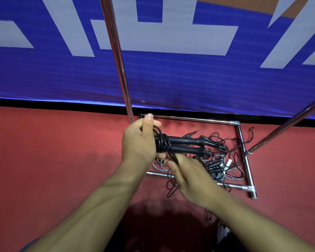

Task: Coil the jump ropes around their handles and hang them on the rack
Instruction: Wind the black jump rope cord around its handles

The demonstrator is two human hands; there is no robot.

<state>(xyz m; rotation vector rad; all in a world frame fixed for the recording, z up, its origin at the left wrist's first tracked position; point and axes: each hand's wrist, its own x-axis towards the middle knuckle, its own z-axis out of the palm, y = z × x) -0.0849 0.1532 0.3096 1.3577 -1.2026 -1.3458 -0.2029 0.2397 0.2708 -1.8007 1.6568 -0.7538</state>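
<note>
left hand (138, 142): grips the near ends of two black handles (185, 145), held side by side, thumb up over the wraps
right hand (191, 174): pinches the loose black cord (173, 157) just under the handles, fingers curled round it
coil state: a few turns sit bunched at the left-hand end; the handle bodies are bare toward the right
risk 1: turns could slide off the handle ends if the left grip eases, since they sit close to the end
risk 2: the free cord trails down into the tangled pile (220, 160) of other ropes; pulling may drag or knot them
risk 3: slack winding likely unravels once hung
risk 4: handles may splay apart, only one end is held
rack (119, 60): chrome upright behind the hands, a second slanted pole at right, base frame (244, 151) on floor around the pile
floor (53, 151): red, matte; no raised surface in view
wall: blue banner (171, 79) with large pale lettering, black strip at its foot
bottom edge: person's shadow, shoe partly visible
</note>
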